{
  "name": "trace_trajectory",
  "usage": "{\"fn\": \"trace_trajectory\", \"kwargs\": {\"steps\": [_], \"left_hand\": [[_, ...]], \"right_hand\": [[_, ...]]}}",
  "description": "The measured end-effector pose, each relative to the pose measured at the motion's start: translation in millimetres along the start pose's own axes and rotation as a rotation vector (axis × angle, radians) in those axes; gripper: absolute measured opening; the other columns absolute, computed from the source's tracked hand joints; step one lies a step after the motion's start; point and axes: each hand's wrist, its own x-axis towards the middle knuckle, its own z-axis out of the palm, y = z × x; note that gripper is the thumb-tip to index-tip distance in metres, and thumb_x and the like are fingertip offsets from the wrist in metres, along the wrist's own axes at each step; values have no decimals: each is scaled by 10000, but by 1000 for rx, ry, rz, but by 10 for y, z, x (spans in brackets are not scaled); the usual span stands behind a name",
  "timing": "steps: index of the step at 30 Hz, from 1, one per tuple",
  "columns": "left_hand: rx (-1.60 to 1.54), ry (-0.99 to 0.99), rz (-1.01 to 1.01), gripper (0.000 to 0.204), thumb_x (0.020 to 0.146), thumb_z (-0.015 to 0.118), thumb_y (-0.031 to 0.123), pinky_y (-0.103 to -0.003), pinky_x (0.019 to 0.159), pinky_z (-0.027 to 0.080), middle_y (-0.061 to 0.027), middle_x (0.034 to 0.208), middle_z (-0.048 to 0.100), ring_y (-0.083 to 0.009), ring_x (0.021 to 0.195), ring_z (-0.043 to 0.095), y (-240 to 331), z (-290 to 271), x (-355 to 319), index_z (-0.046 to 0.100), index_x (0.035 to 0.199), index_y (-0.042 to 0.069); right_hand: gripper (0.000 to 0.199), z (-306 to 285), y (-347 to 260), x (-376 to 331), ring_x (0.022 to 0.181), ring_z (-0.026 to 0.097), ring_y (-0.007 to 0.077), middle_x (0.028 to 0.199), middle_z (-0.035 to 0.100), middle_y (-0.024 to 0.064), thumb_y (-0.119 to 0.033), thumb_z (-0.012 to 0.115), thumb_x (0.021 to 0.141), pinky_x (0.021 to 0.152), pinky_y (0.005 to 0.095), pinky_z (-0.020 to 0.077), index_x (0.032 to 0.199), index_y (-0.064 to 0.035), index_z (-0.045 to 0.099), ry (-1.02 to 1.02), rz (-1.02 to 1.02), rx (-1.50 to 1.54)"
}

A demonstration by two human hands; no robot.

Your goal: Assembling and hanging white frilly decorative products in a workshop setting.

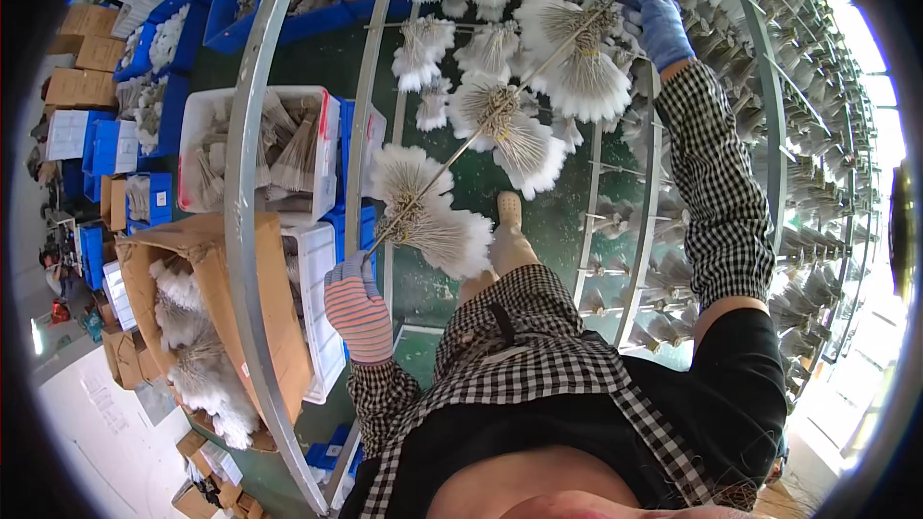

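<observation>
Right, starting at the far left: a cardboard box [269, 303] sits lower left, feathery grey-and-white bundles [197, 365] spilling up inside it. Above it comes a white tub [260, 92] with a red-marked rim, packed with more bundles, and a metal post [248, 135] cuts down in front of both. Next, just left of centre, the left hand [358, 314] in its striped glove is closed around the lower end of a thin rod [463, 149]. That rod runs diagonally from there to the upper right, white-tipped feather bundles [529, 149] fanning out in pairs along it. Up top, right of centre, the blue-gloved right hand [659, 27] has bent fingers at the rod's upper stretch; how tightly they close, one cannot tell. Far right, a metal rack [766, 67] carries row upon row of similar bundles.
</observation>
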Motion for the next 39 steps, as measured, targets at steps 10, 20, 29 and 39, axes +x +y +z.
{"fn": "trace_trajectory", "kwargs": {"steps": [10,20,29,39], "left_hand": [[-49,-168,-178,143,945,562,95,-456,803,486,-178,931,648,-369,883,614,-212,170,-1001,655,1044,50],[100,-340,-281,189,974,499,141,-463,870,464,-172,1001,651,-373,971,599,-747,567,-2144,646,1056,55],[25,-419,-331,165,967,539,129,-474,833,463,-195,956,648,-399,917,593,-1072,753,-2683,659,1004,22],[122,-494,-360,191,966,529,142,-484,848,466,-203,975,653,-407,905,594,-1540,1116,-3125,670,1037,35]], "right_hand": [[267,-18,277,-1255,512,383,0,992,735,72,-124,550,1004,446,156,298,1211,14,649,11,7,-31],[216,6,965,-2161,902,691,143,1033,719,111,-98,592,985,824,218,558,1149,30,648,-84,-168,-195],[230,44,1757,-2782,891,620,147,953,692,115,-148,559,1010,867,285,486,1132,41,606,-3,167,-40],[145,-209,3088,-2866,498,355,-4,914,712,30,-146,576,1005,443,160,275,1122,-67,612,47,359,102]]}}
